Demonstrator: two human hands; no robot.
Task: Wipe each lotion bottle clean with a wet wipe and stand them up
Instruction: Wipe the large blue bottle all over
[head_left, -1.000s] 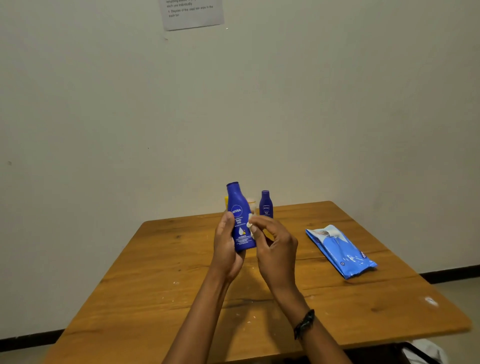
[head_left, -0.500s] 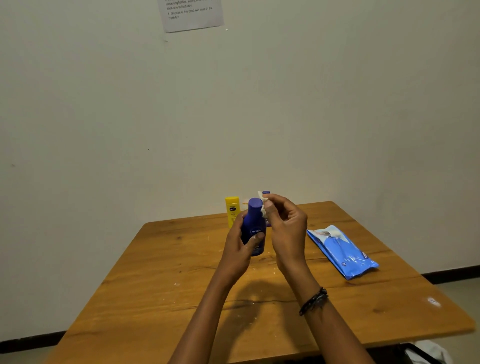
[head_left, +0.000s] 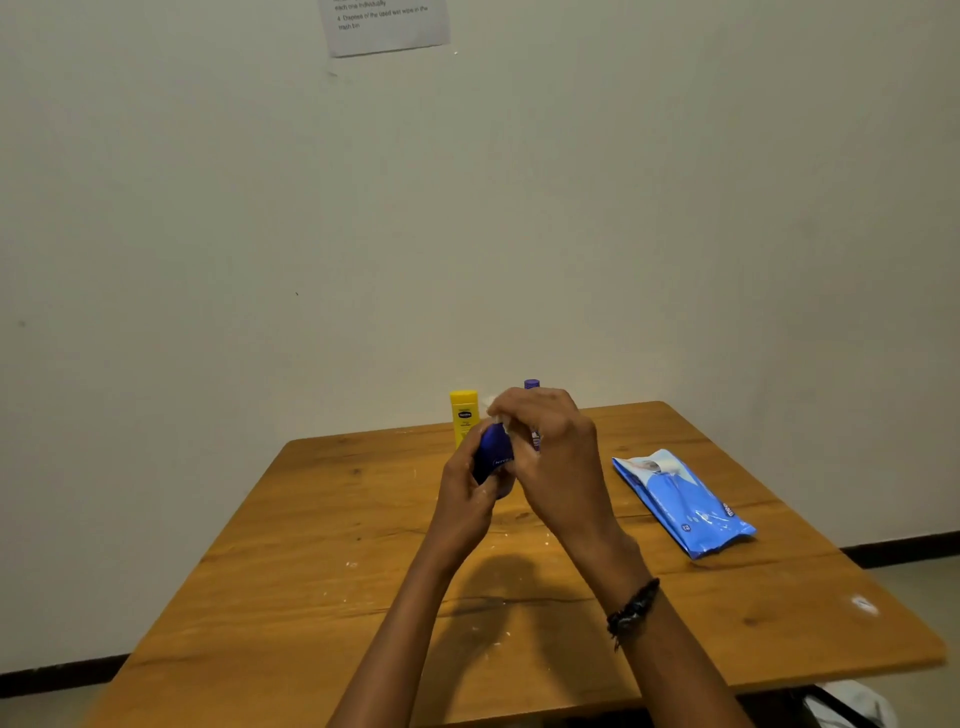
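Now the left hand (head_left: 465, 493) grips a blue bottle (head_left: 493, 457) that says "NIVE", tilted above the table (head_left: 311, 571). The right hand (head_left: 550, 452) pinches a white wet wipe (head_left: 491, 408) at its top. There are three bottles. From the hands, a yellow bottle (head_left: 463, 418) stands at 11 o'clock and a purple bottle (head_left: 531, 385) at 12. One blue wipe pack (head_left: 683, 501) lies at 3 o'clock. One paper (head_left: 387, 23) on the wall says "trash bin".
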